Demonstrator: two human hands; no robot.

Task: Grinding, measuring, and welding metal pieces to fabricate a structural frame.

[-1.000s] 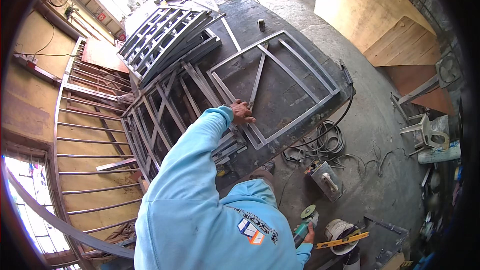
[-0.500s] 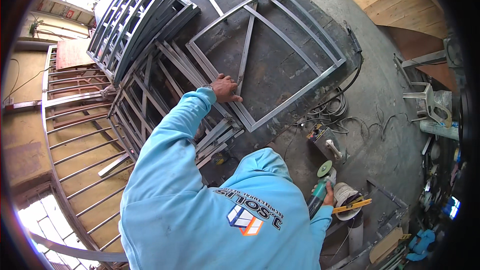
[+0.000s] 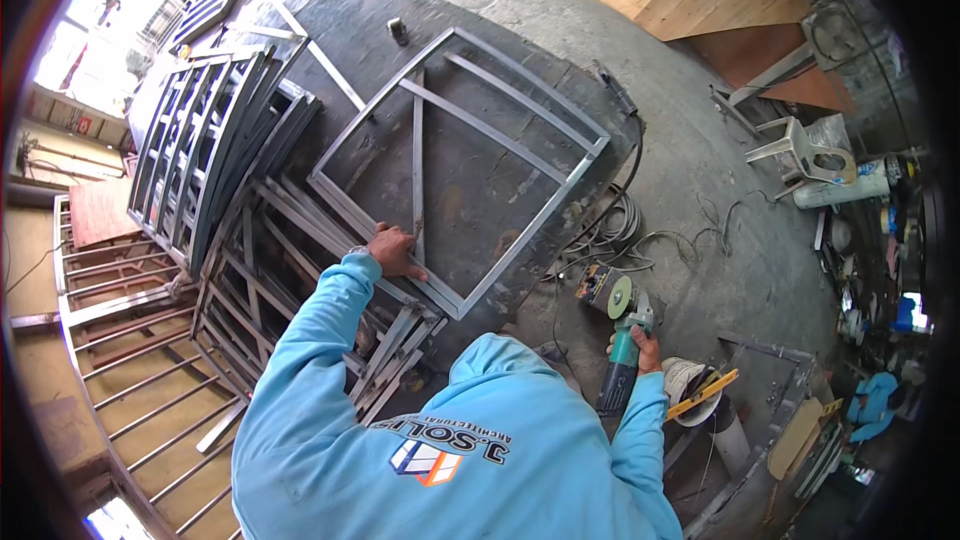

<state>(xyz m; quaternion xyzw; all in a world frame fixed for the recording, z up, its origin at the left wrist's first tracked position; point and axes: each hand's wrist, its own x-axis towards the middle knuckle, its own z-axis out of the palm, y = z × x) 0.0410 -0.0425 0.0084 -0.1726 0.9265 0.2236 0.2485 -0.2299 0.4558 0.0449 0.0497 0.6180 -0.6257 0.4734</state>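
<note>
My left hand is closed over the near double bar of a welded metal frame, which lies flat on a dark worktable. The thumb stretches along the bar, while the fingers curl over its inner side. In my right hand is a green-and-black angle grinder with a pale green disc at its upper end. The disc is apart from the frame and overlaps a box-shaped machine in the view. A diagonal bar crosses inside the frame.
Stacked metal grilles stand left of the frame, above loose steel bars. A coiled cable lies on the floor at right. Close to my right forearm is a bucket with a yellow level. A white plastic chair lies farther right.
My view has shifted, carrying the frame leftward in the picture. My right hand has moved the grinder up and forward, away from the bucket. The left hand stays on the same bar.
</note>
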